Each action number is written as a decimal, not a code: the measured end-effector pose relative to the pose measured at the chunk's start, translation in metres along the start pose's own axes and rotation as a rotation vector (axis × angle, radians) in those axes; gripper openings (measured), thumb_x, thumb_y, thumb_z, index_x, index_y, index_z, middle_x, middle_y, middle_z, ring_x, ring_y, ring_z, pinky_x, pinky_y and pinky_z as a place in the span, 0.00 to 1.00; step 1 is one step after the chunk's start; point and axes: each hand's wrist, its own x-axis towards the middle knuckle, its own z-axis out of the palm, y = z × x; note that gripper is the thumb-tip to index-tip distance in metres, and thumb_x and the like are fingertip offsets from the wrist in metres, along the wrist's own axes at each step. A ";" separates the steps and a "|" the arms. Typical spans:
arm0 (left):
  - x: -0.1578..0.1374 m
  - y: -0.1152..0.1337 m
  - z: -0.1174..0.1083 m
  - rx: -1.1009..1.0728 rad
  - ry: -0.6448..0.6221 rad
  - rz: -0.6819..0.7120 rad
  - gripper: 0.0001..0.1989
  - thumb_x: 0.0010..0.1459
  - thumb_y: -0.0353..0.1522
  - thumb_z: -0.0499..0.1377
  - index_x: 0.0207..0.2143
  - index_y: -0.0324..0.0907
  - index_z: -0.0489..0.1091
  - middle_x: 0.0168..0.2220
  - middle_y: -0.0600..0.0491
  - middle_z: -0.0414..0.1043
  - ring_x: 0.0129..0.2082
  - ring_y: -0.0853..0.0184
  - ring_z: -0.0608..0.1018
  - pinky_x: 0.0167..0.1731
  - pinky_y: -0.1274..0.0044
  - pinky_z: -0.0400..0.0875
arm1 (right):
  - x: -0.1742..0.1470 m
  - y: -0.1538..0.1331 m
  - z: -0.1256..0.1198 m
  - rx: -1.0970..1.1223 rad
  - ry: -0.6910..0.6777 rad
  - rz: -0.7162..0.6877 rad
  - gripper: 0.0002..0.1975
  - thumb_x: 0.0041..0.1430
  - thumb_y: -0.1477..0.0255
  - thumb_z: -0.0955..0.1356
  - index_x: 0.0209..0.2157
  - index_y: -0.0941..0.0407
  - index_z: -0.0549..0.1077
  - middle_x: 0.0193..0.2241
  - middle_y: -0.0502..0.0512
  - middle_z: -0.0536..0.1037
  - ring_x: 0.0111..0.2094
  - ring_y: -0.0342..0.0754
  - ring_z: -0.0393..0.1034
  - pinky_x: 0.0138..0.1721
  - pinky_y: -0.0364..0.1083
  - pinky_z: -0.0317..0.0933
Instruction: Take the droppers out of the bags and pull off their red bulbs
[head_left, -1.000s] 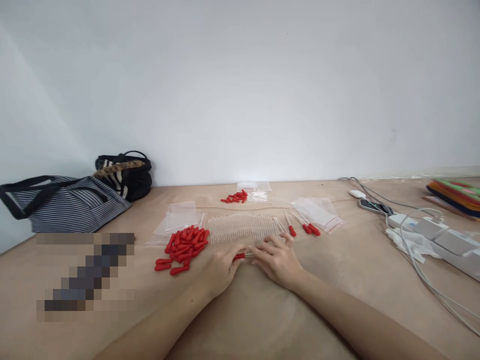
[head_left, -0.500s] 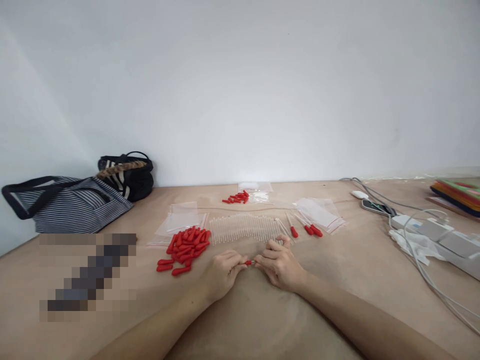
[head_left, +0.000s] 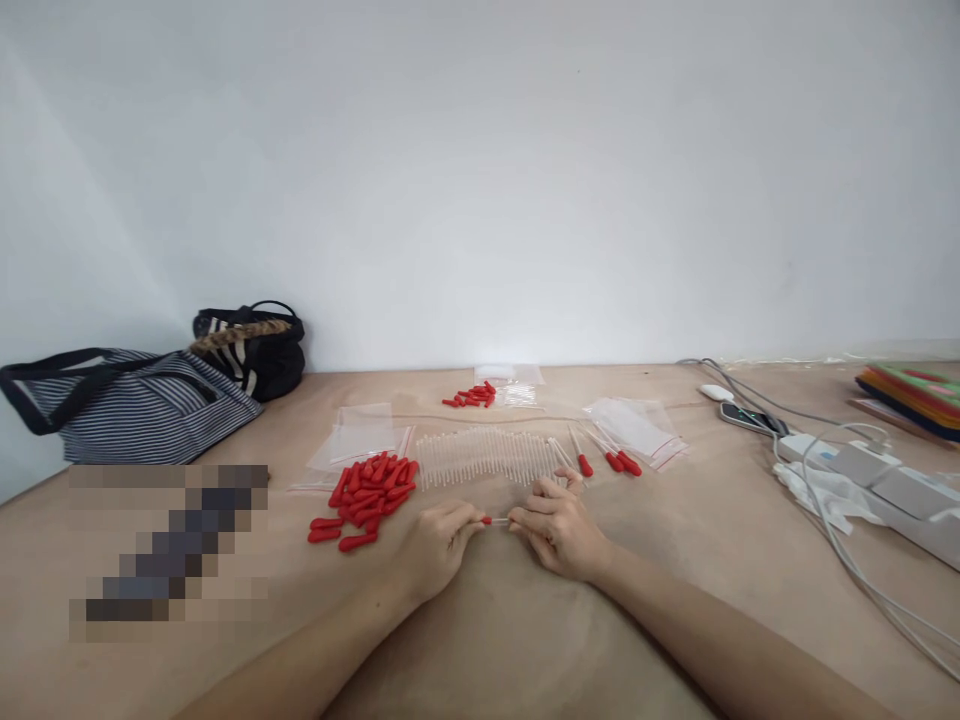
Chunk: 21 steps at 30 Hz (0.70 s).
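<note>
- Left hand [head_left: 439, 545] pinches a small red cap [head_left: 487, 520] at its fingertips; right hand [head_left: 559, 525] pinches a thin clear tube [head_left: 501, 521]. Hands close together, cap and tube end to end just above the worktop [head_left: 525, 640], in front of the tube row.
- Risk: the tube looks thin, so an off-axis push could bend it or make the cap skid past the tip.
- Risk: both grips sit right at the fingertips, so a slip could drop the cap into the loose red cap pile [head_left: 367, 492] just left of the left hand.
- Risk: the row of clear tubes [head_left: 487, 458] lies just beyond the knuckles; a forward nudge of the right hand could scatter it.
- Counts: loose pile is roughly thirty-plus caps, too overlapped for an exact count.
- Tube row: several dozen, too fine to count.
- Finished capped tubes [head_left: 611, 455] right of the row: about four.
- Small far heap of red caps [head_left: 471, 396]: about ten.
- Clear zip bags [head_left: 367, 435]: two stacks plus one far bag, number of sheets unclear.
- Two bags at left: striped bag [head_left: 127, 405], black bag [head_left: 251, 350]. Power strip [head_left: 877, 475] with cables at right.
</note>
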 end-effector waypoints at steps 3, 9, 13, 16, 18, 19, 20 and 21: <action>0.001 -0.001 -0.005 0.040 0.096 -0.065 0.09 0.57 0.31 0.50 0.28 0.42 0.68 0.27 0.55 0.73 0.29 0.69 0.74 0.30 0.78 0.68 | -0.001 0.016 -0.009 -0.058 0.023 0.211 0.14 0.59 0.70 0.58 0.28 0.53 0.73 0.21 0.50 0.71 0.31 0.44 0.61 0.41 0.49 0.42; 0.006 0.001 -0.005 0.083 0.090 0.054 0.08 0.57 0.30 0.50 0.31 0.42 0.69 0.30 0.53 0.72 0.33 0.68 0.73 0.35 0.76 0.68 | 0.013 0.047 -0.014 -0.263 -0.007 0.758 0.14 0.56 0.74 0.57 0.31 0.54 0.73 0.30 0.53 0.75 0.37 0.48 0.62 0.34 0.46 0.43; 0.007 0.000 -0.002 0.110 0.137 0.030 0.10 0.57 0.28 0.48 0.35 0.42 0.69 0.34 0.51 0.68 0.34 0.69 0.72 0.35 0.77 0.69 | 0.022 0.053 -0.007 -0.342 -0.111 0.818 0.13 0.55 0.74 0.58 0.27 0.56 0.73 0.30 0.55 0.75 0.40 0.51 0.62 0.35 0.47 0.43; 0.007 -0.002 -0.001 0.147 0.172 0.020 0.12 0.57 0.28 0.48 0.38 0.42 0.69 0.34 0.51 0.67 0.34 0.68 0.72 0.34 0.77 0.69 | 0.024 0.054 -0.002 -0.361 -0.114 0.843 0.13 0.55 0.74 0.58 0.28 0.56 0.73 0.32 0.58 0.75 0.41 0.53 0.62 0.36 0.49 0.44; 0.008 -0.004 -0.003 0.175 0.189 0.013 0.12 0.57 0.29 0.47 0.39 0.43 0.68 0.33 0.52 0.67 0.33 0.68 0.73 0.33 0.77 0.69 | 0.025 0.054 0.001 -0.372 -0.128 0.851 0.13 0.55 0.75 0.58 0.30 0.56 0.74 0.33 0.59 0.74 0.41 0.54 0.61 0.37 0.50 0.44; 0.008 -0.006 -0.005 0.194 0.203 0.008 0.12 0.57 0.29 0.47 0.40 0.43 0.68 0.33 0.52 0.68 0.34 0.68 0.73 0.34 0.77 0.69 | 0.025 0.054 0.001 -0.375 -0.135 0.853 0.13 0.55 0.75 0.58 0.30 0.56 0.74 0.34 0.60 0.74 0.41 0.54 0.61 0.37 0.50 0.44; 0.009 -0.007 -0.008 0.220 0.223 0.001 0.12 0.57 0.30 0.47 0.40 0.43 0.67 0.34 0.51 0.69 0.34 0.67 0.73 0.35 0.76 0.69 | 0.025 0.054 0.002 -0.378 -0.141 0.853 0.13 0.55 0.75 0.58 0.30 0.56 0.74 0.34 0.60 0.74 0.41 0.54 0.61 0.37 0.51 0.45; 0.010 -0.009 -0.012 0.255 0.243 -0.010 0.11 0.57 0.31 0.48 0.39 0.43 0.67 0.34 0.51 0.70 0.35 0.66 0.74 0.35 0.76 0.68 | 0.024 0.054 0.002 -0.381 -0.146 0.853 0.13 0.55 0.74 0.58 0.31 0.56 0.74 0.34 0.60 0.74 0.41 0.54 0.61 0.37 0.51 0.45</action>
